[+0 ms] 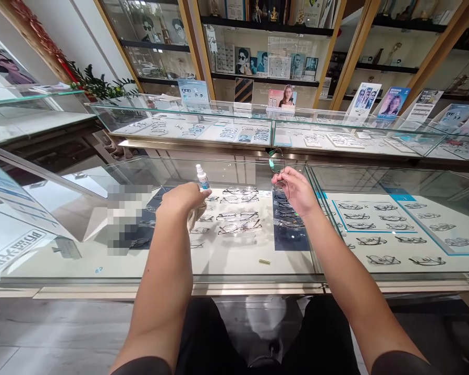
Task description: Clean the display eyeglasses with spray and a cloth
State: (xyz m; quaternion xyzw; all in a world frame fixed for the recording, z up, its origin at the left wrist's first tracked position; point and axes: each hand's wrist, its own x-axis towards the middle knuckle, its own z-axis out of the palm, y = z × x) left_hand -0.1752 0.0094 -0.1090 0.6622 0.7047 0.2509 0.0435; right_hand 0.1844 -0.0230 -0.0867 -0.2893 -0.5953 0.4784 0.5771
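Observation:
My left hand [183,200] is closed round a small white spray bottle [201,177] with a blue label, held upright above the glass counter [234,271]. A pale cloth [195,216] hangs under the same hand. My right hand [293,190] pinches a pair of thin-framed glasses [276,161] by one temple, with the lenses raised above the fingers. The bottle's nozzle and the glasses are about a hand's width apart.
Under the counter glass lie rows of spectacle frames [238,213] on white and dark trays. A second glass showcase [258,130] runs behind it, with brochures and posters on top. Wooden shelves with pictures line the back wall. A plant [97,83] stands at the left.

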